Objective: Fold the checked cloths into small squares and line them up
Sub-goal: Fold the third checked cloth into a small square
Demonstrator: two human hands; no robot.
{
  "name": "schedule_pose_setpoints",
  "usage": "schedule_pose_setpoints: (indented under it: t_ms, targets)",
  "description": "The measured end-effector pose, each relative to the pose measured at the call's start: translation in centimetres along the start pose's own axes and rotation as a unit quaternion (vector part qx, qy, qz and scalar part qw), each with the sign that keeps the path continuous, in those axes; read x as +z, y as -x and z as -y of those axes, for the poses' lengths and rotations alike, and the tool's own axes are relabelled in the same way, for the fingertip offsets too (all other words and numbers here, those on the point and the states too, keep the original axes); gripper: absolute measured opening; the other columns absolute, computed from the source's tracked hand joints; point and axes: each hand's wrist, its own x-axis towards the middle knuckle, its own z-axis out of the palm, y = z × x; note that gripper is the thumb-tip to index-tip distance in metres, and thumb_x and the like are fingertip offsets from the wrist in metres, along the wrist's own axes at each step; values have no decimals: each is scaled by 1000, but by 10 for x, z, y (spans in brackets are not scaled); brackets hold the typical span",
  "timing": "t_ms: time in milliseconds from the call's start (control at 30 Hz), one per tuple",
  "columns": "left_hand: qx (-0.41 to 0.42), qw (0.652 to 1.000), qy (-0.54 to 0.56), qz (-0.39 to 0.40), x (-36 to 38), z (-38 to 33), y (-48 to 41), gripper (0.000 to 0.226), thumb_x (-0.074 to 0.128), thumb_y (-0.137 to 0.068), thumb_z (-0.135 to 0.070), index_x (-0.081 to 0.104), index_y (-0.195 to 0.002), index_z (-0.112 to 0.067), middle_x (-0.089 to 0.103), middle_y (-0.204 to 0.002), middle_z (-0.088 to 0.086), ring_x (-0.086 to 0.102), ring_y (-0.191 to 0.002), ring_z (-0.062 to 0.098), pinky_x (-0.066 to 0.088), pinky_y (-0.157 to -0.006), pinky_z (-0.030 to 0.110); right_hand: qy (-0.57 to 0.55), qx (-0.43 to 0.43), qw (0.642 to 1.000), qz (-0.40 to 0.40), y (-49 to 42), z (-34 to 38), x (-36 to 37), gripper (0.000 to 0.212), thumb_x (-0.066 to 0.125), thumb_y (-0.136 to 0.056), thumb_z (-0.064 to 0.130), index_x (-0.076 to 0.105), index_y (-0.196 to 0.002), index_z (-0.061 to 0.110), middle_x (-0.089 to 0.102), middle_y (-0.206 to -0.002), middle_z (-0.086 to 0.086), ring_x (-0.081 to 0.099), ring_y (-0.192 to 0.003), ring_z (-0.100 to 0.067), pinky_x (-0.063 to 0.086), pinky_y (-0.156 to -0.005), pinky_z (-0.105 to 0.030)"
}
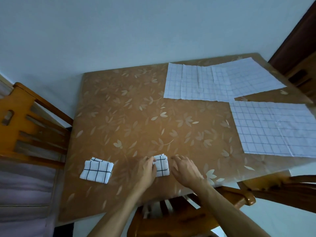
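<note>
Two folded white cloths with black checks lie near the table's front edge. One small folded square (pixel 97 170) sits at the left, untouched. The second folded cloth (pixel 162 165) lies between my hands. My left hand (pixel 146 170) touches its left edge with the fingertips, its thumb on the cloth. My right hand (pixel 185 168) rests flat on the table just right of it, fingers spread. Unfolded checked cloths lie flat at the far right (pixel 198 82) and the near right (pixel 275 129).
The table (pixel 130 120) has a brown leaf-patterned cover. A wooden chair (pixel 20 120) stands at the left, another chair back (pixel 179 218) is below my arms, and a third chair (pixel 282 187) is at the right. A dark wooden door frame (pixel 297 40) is at the far right.
</note>
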Motion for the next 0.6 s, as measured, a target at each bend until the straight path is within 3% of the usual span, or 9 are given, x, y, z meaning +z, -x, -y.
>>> schedule_pose_setpoints:
  t_ms: [200,433,600]
  targets:
    - [12,1000,-8,12,-6,-36,-15,14,50,-92,-24,63,-98,-24,64,-101,-8,63,-98,16,52,-79,40,-39,25,998,-49,14,-28,-36,44,45,-94,29,50,-136,18,60,-129,-4,55,-116,-27,44,-98,-40]
    - [79,996,-35,-11,11,-109,-18,16,53,-95,-20,67,-102,-21,64,-100,-2,64,-91,20,42,-65,27,-67,79,990,-98,46,-91,-70,41,47,-93,30,53,-132,18,65,-122,-1,61,-110,-22,49,-94,-37]
    - [97,994,-53,-5,37,-183,-17,15,53,-96,-22,65,-104,-24,63,-101,-4,61,-92,17,36,-68,23,-78,123,982,-124,88,-157,-106,40,47,-94,29,54,-131,18,64,-124,-3,61,-110,-23,49,-95,-37]
